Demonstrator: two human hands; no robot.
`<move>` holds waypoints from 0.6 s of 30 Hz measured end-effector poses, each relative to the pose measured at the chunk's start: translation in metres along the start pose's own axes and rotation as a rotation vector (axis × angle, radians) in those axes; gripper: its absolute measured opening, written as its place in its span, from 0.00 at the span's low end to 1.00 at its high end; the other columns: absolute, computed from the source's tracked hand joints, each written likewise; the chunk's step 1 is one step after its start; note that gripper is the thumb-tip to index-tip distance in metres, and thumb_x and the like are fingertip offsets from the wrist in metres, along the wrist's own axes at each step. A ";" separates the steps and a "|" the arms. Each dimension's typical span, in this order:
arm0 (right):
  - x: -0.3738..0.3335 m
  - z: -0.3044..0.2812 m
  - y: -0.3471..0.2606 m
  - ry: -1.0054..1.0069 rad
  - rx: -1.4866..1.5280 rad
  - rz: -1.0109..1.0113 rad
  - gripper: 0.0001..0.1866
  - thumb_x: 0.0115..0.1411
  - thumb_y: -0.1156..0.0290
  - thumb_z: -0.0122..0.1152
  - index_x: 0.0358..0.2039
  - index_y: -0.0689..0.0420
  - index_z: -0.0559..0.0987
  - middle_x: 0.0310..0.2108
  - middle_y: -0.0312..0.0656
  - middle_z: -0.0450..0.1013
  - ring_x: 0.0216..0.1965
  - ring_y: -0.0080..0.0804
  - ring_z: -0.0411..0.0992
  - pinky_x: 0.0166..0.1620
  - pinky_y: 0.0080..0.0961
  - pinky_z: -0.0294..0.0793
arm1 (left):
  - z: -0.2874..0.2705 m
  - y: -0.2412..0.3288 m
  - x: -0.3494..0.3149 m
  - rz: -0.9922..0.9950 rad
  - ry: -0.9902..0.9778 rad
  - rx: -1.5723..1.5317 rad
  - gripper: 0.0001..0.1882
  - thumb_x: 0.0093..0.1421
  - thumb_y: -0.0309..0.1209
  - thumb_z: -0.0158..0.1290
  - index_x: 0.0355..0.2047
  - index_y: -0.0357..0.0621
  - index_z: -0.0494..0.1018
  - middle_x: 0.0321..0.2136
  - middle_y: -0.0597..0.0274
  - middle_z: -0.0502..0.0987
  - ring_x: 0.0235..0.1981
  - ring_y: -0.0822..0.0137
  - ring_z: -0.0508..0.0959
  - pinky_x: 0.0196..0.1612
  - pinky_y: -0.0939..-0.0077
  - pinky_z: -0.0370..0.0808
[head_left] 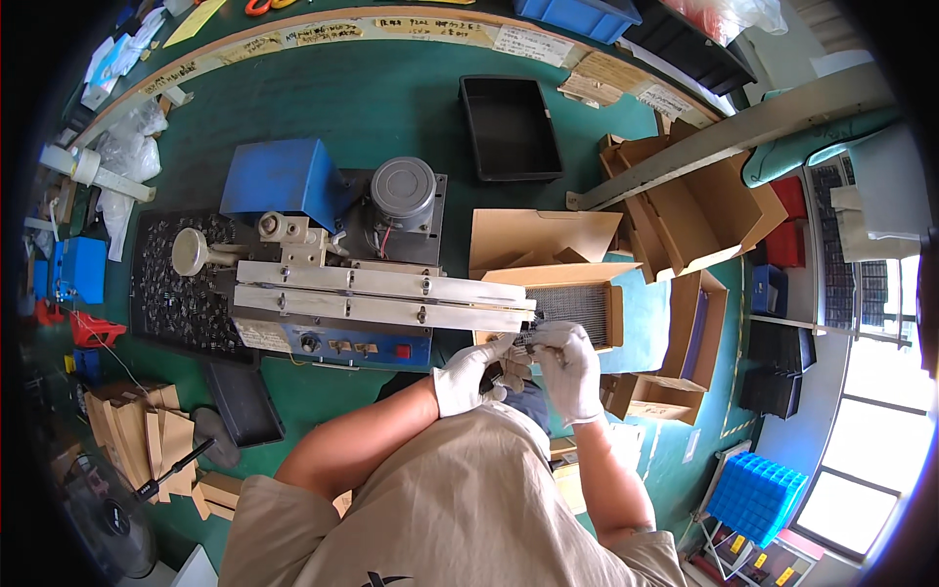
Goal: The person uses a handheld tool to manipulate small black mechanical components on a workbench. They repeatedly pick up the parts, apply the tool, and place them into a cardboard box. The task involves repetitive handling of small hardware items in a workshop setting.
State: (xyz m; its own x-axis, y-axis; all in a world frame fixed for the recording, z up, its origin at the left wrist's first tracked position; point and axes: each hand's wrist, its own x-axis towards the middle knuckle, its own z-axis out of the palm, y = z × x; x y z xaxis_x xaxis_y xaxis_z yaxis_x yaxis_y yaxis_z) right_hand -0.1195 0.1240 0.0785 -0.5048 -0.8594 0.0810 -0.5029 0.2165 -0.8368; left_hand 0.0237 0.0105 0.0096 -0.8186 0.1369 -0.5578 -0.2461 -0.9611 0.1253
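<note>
Both my hands wear white gloves and meet at the right end of a long metal rail (381,298) on a bench machine. My left hand (471,376) is closed, with small dark parts (497,376) showing at its fingers. My right hand (569,364) pinches at a few small dark metal pieces (526,339) just below the rail's end; their exact kind is too small to make out. Right beside my right hand stands an open cardboard box (614,311) with rows of thin grey pieces (577,305) packed in it.
The machine has a blue housing (279,181), a round grey motor (403,188) and a front control panel (342,344). Left of it lies a dark tray of small loose parts (181,289). A black tray (511,127) sits behind; cardboard boxes (690,210) stand right, under a slanting metal post (724,137).
</note>
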 end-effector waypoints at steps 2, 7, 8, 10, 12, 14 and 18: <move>0.010 -0.006 -0.008 0.069 -0.113 -0.085 0.16 0.53 0.88 0.62 0.41 0.57 0.77 0.43 0.46 0.75 0.43 0.41 0.75 0.45 0.30 0.77 | -0.001 0.001 -0.002 -0.004 0.007 -0.035 0.25 0.71 0.54 0.46 0.40 0.42 0.77 0.35 0.56 0.81 0.30 0.69 0.78 0.25 0.78 0.71; 0.039 -0.016 -0.029 0.113 -0.354 -0.283 0.17 0.54 0.87 0.62 0.44 0.58 0.77 0.44 0.48 0.75 0.47 0.48 0.74 0.50 0.37 0.75 | -0.007 0.000 0.002 -0.006 0.032 -0.074 0.26 0.71 0.53 0.45 0.42 0.41 0.78 0.35 0.55 0.81 0.30 0.67 0.78 0.27 0.75 0.71; 0.041 -0.015 -0.029 0.104 -0.353 -0.274 0.19 0.54 0.87 0.62 0.45 0.57 0.77 0.45 0.48 0.75 0.48 0.50 0.73 0.52 0.39 0.74 | -0.007 0.000 0.001 -0.003 0.038 -0.073 0.26 0.72 0.52 0.45 0.42 0.41 0.78 0.35 0.55 0.81 0.30 0.67 0.77 0.27 0.75 0.71; 0.045 -0.015 -0.029 0.066 -0.342 -0.317 0.20 0.54 0.87 0.62 0.46 0.56 0.76 0.45 0.48 0.75 0.48 0.50 0.73 0.51 0.39 0.75 | -0.006 0.000 0.000 0.003 0.050 -0.072 0.25 0.72 0.52 0.45 0.42 0.41 0.78 0.34 0.56 0.81 0.30 0.67 0.77 0.27 0.75 0.70; 0.049 -0.013 -0.031 0.045 -0.331 -0.354 0.21 0.53 0.88 0.61 0.47 0.56 0.76 0.45 0.48 0.74 0.47 0.50 0.74 0.51 0.38 0.75 | -0.010 -0.001 0.000 0.016 0.049 -0.078 0.25 0.72 0.52 0.44 0.42 0.41 0.79 0.34 0.56 0.81 0.30 0.67 0.77 0.27 0.75 0.70; 0.051 -0.011 -0.032 0.048 -0.327 -0.380 0.21 0.53 0.89 0.61 0.47 0.55 0.76 0.45 0.48 0.74 0.47 0.50 0.74 0.50 0.38 0.76 | -0.012 -0.002 0.001 0.020 0.044 -0.093 0.25 0.72 0.52 0.44 0.42 0.42 0.79 0.35 0.56 0.81 0.30 0.67 0.77 0.27 0.75 0.70; 0.054 -0.008 -0.032 -0.025 -0.281 -0.416 0.25 0.51 0.90 0.60 0.50 0.56 0.75 0.47 0.48 0.74 0.48 0.51 0.74 0.50 0.40 0.77 | -0.017 -0.003 0.002 0.023 -0.006 -0.148 0.26 0.73 0.52 0.42 0.43 0.43 0.78 0.37 0.55 0.82 0.32 0.65 0.79 0.29 0.74 0.72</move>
State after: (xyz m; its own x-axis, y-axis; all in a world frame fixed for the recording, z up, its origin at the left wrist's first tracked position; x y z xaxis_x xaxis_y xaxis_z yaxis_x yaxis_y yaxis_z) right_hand -0.1366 0.0749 0.1139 -0.2062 -0.9094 0.3612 -0.8296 -0.0333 -0.5574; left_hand 0.0319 0.0091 -0.0058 -0.8265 0.1159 -0.5508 -0.1487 -0.9888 0.0151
